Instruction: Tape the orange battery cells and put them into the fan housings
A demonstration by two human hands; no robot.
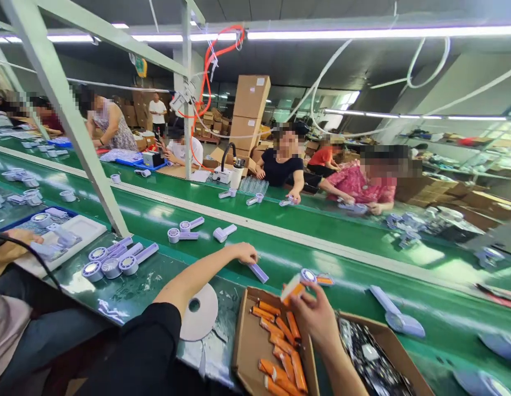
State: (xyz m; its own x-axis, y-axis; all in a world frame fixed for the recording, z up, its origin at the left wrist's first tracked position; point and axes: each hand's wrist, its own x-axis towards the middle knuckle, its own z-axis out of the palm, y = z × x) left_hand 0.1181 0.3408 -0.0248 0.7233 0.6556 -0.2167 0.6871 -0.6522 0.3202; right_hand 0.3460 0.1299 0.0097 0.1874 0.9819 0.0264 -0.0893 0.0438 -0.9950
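Cylinder point(293, 292), orange-wrapped with a pale strip, pinched in right hand point(316, 313) above near cardboard tray point(241, 346); a fingertip slip could drop it. Left hand point(246, 253), farther left, appears to grip lilac handle point(259, 273) on smooth green belt point(288, 250); belt travel might tug it. Tray holds jumbled orange cylinders point(297, 371). Leftward: flat pale disc point(205, 316), round-holed.

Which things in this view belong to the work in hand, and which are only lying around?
Seems part of the job:
lilac part at the left hand
orange-and-white piece in the right hand
cardboard tray of orange pieces

Probably just lying about:
pale disc
white scraps
stacked cartons
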